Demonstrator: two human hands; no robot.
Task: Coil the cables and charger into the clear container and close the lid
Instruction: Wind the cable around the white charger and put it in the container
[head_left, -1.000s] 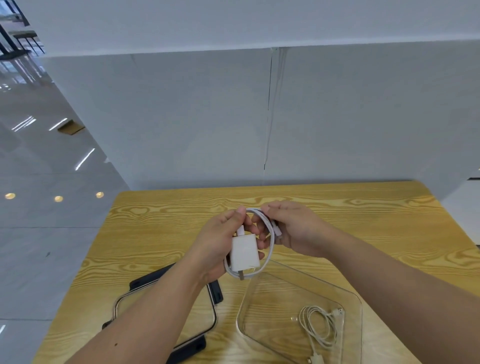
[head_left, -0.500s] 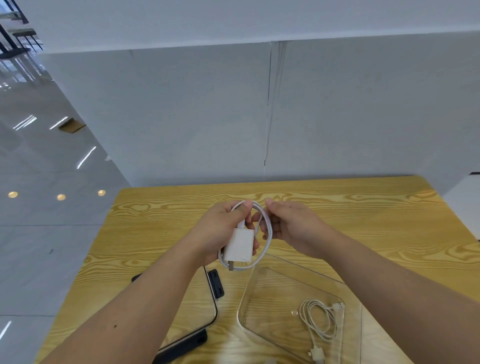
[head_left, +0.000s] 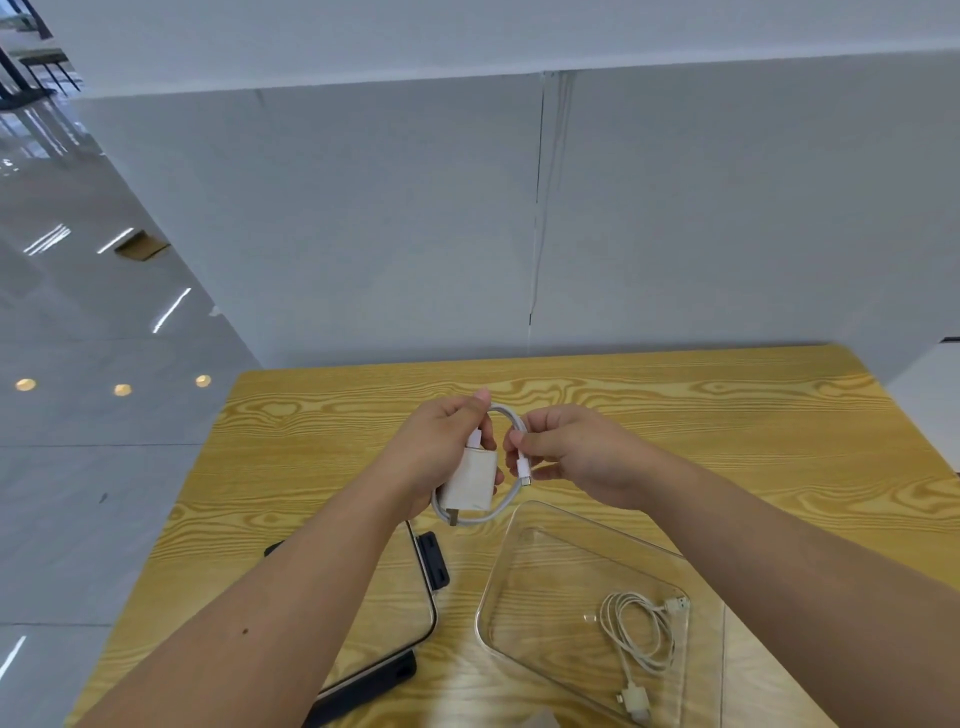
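My left hand (head_left: 436, 452) holds a white charger block (head_left: 470, 483) above the wooden table. A white cable (head_left: 506, 501) loops around the block. My right hand (head_left: 576, 457) pinches that cable near its free plug end (head_left: 524, 473). Both hands hover just beyond the far corner of the clear container (head_left: 519, 566), which stands open on the table. A second thin white cable (head_left: 641, 636) lies coiled inside the container at its near right.
The lid (head_left: 410, 613), clear with black clip edges, lies on the table left of the container, partly under my left forearm. A grey wall stands behind the table (head_left: 727, 415). Glossy floor drops away at the left.
The right hand has slid along the loop and now pinches the cable by its plug end. The charger and loop stay in the left hand, at much the same place above the table.
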